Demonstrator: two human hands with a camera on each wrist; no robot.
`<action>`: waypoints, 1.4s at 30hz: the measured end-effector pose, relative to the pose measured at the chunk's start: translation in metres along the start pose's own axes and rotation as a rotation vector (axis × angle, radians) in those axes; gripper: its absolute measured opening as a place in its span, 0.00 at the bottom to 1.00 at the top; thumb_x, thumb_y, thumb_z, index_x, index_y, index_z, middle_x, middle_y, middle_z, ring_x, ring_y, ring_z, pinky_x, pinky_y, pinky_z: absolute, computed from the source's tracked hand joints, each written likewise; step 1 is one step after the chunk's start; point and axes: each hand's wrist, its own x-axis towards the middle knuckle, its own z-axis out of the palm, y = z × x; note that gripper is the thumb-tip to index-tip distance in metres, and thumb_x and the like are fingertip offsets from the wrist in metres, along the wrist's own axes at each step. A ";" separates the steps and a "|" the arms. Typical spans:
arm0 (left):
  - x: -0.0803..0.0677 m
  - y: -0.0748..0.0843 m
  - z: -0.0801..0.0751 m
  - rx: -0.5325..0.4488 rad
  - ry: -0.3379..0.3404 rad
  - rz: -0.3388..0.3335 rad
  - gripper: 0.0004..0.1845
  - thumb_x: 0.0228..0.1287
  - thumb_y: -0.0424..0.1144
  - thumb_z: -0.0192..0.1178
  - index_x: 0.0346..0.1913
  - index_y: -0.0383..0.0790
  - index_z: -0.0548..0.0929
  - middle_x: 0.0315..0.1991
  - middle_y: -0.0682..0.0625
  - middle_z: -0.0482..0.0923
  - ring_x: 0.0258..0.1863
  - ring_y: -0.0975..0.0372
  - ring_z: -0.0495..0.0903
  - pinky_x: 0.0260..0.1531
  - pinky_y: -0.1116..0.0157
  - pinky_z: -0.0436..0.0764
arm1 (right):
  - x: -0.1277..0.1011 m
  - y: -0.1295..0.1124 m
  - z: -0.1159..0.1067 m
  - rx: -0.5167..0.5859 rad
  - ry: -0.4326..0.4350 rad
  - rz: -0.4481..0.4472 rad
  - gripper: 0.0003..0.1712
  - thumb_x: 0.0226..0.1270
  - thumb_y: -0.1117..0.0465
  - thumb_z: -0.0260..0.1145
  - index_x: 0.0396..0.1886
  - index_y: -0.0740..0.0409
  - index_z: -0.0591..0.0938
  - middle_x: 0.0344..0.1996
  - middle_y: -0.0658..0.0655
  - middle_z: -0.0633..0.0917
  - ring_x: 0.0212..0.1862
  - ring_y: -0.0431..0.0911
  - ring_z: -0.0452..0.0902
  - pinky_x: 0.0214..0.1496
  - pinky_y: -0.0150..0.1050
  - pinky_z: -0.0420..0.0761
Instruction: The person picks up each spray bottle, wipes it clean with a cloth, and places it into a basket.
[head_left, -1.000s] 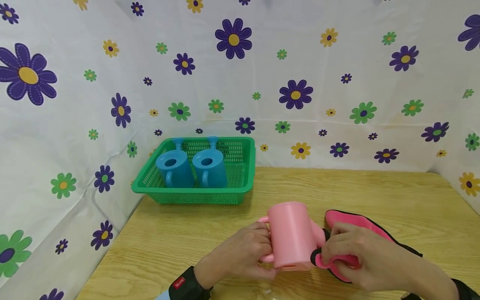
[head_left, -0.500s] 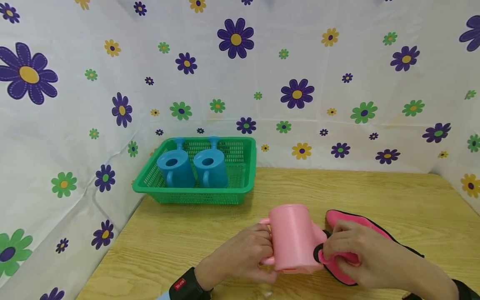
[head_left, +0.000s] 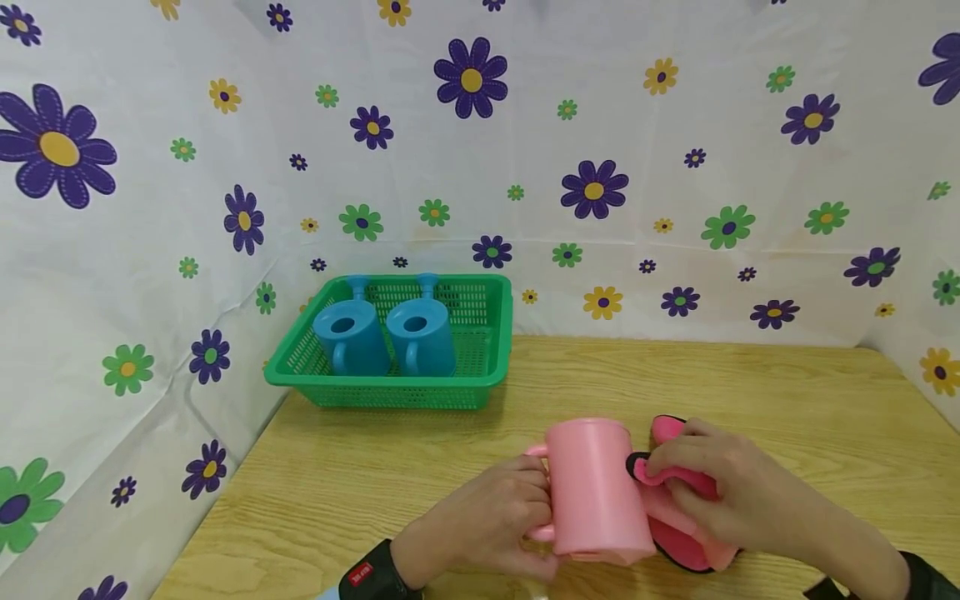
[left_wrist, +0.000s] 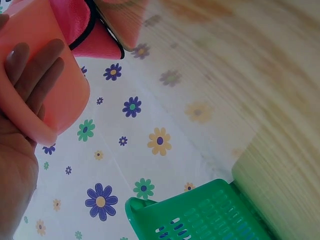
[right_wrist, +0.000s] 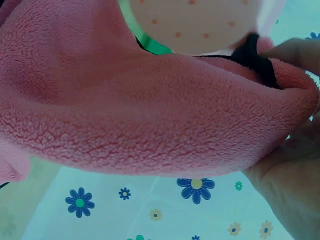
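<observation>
A pink watering can point(head_left: 597, 492) is tilted over the near part of the table, its spout slanting down to the right. My left hand point(head_left: 495, 521) grips its handle, fingers curled through the loop, as the left wrist view also shows. Between the fingers and thumb of my right hand point(head_left: 731, 487) is a bunched fluffy pink cloth point(right_wrist: 150, 115) with black edging, beside the can's spout. In the right wrist view the dotted sprinkler head point(right_wrist: 195, 22) shows beyond the cloth. Part of the cloth hangs below the spout, and the right hand hides some of it.
A green plastic basket point(head_left: 390, 392) stands at the back left of the wooden table point(head_left: 750, 375). Inside are two blue watering cans, the left can point(head_left: 352, 346) and the right can point(head_left: 426, 346). A white curtain point(head_left: 517, 133) with printed flowers hangs behind.
The pink watering can has moved slightly right and down with my left hand. The cloth in my right hand has shifted up along the spout, which now shows below it.
</observation>
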 end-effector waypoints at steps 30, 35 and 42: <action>-0.001 0.002 -0.001 -0.010 -0.002 0.005 0.15 0.55 0.52 0.69 0.23 0.52 0.75 0.22 0.64 0.72 0.34 0.69 0.74 0.49 0.73 0.73 | -0.006 0.014 0.003 -0.065 -0.012 0.025 0.29 0.44 0.77 0.72 0.44 0.45 0.90 0.41 0.43 0.90 0.42 0.35 0.79 0.45 0.19 0.76; -0.002 0.001 0.000 -0.006 0.005 0.008 0.15 0.54 0.52 0.69 0.22 0.52 0.74 0.21 0.64 0.72 0.33 0.70 0.73 0.48 0.73 0.73 | -0.007 0.013 0.002 -0.117 -0.051 0.026 0.28 0.44 0.75 0.73 0.44 0.44 0.90 0.43 0.41 0.90 0.45 0.36 0.81 0.51 0.22 0.78; -0.003 0.001 -0.001 0.013 -0.023 -0.022 0.15 0.53 0.52 0.69 0.22 0.52 0.74 0.21 0.64 0.72 0.34 0.69 0.74 0.49 0.72 0.74 | -0.010 0.010 -0.001 -0.154 -0.124 0.051 0.26 0.45 0.72 0.74 0.41 0.38 0.90 0.43 0.37 0.88 0.47 0.37 0.82 0.47 0.39 0.85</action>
